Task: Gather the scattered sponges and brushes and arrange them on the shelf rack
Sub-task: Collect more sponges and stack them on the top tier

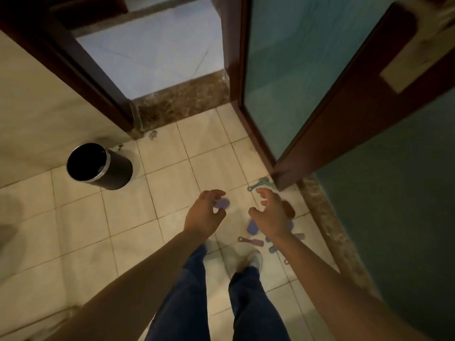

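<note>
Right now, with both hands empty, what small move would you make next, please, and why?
Probably lower the left hand onto the purple sponge on the floor, seen just past its fingers: that hand holds nothing, and the sponge lies apart from the other pieces.

Beige square-tiled floor (81,225), gridded with darker grout. Black cylindrical bin (118,171), rimmed in silver. Right of the bin: speckled brown marble threshold (182,97), dark red-brown wooden door frame (344,114), teal frosted glass panel (295,57), lilac oval sponge (222,203), teal long-handled brush (261,183), rust-brown oval sponge (289,208), mauve small brush (251,241), dark blue jeans (251,303).
</note>
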Tool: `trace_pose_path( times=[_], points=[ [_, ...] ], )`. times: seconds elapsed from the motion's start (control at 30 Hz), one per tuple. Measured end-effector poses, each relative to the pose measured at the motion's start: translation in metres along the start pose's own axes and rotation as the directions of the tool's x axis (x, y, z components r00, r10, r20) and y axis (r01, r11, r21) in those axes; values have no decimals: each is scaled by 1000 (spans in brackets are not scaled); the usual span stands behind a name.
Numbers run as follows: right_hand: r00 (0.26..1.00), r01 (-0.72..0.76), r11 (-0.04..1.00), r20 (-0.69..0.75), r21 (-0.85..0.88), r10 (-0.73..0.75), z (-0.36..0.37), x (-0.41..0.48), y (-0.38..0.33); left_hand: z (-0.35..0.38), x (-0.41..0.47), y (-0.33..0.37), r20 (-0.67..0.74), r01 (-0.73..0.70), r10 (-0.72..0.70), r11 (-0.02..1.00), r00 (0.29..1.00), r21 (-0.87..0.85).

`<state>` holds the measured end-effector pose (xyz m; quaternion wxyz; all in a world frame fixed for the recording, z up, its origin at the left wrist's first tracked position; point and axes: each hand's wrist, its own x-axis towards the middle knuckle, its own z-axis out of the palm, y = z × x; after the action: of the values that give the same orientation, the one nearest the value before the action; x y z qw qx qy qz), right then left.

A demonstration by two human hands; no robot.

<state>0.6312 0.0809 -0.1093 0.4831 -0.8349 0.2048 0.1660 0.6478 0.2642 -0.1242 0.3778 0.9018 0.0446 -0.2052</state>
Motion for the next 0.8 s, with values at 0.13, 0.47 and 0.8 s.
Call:
trace_pose_path(
  times=[0.13, 0.47, 0.8],
  points=[
    [995, -103, 994, -5, 32, 103, 44, 50, 26, 13, 49, -46, 69, 18, -23, 997, 997, 74],
    [941, -329, 941, -55, 82, 334, 189, 174, 140, 98, 191, -186, 341, -99, -22, 938, 940, 333],
    [908, -416, 904, -10, 103, 419, 315, 274, 283, 219, 278, -330, 457, -327, 106, 837, 883, 438]
  ],
)
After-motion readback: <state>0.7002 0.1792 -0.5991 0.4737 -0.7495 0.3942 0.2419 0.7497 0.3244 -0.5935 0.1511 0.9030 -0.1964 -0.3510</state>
